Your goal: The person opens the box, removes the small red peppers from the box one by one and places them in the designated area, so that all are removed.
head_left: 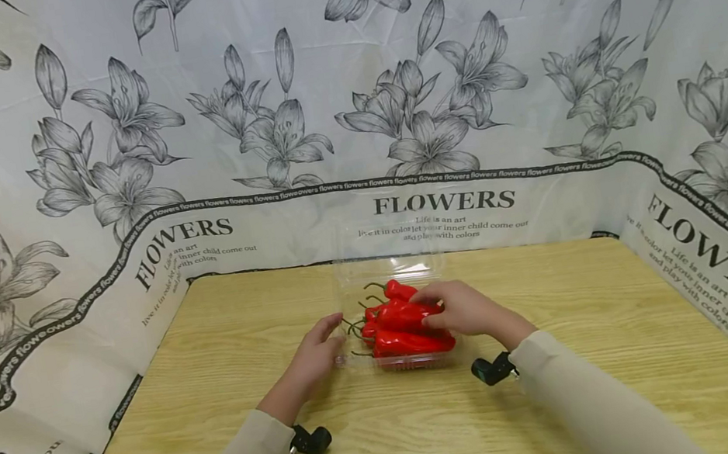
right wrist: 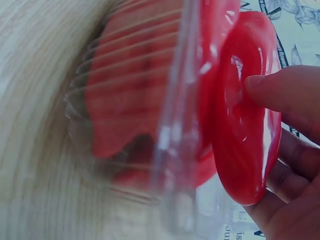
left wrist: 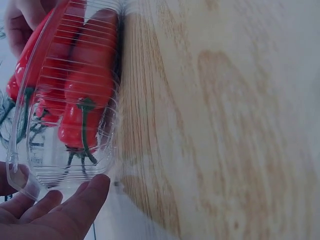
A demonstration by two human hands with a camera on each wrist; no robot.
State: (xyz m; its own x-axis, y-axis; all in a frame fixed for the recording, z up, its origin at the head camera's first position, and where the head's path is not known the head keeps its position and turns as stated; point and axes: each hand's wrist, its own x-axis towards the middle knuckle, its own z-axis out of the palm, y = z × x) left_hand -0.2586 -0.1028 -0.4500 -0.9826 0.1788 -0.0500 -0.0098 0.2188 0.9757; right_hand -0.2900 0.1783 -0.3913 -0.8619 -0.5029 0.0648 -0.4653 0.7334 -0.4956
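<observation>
In the head view, several glossy red peppers with thin green stems lie in a clear plastic container (head_left: 419, 362), its transparent lid (head_left: 389, 264) standing raised behind. My right hand (head_left: 463, 310) grips one large red pepper (right wrist: 245, 107) on top of the pile, thumb on one face and fingers behind it. At the container's left end is my left hand (head_left: 316, 356). The left wrist view has its fingers (left wrist: 75, 210) along the ribbed end wall and a fingertip at the rim. Other red peppers (left wrist: 90, 80) show through that wall, stems toward my left hand.
A light wood-grain table (head_left: 243, 316) bears the container. White cloth (head_left: 294, 229) with printed flowers and lettering hangs around its back and sides. Small black wrist cameras (head_left: 494, 369) sit under both sleeves.
</observation>
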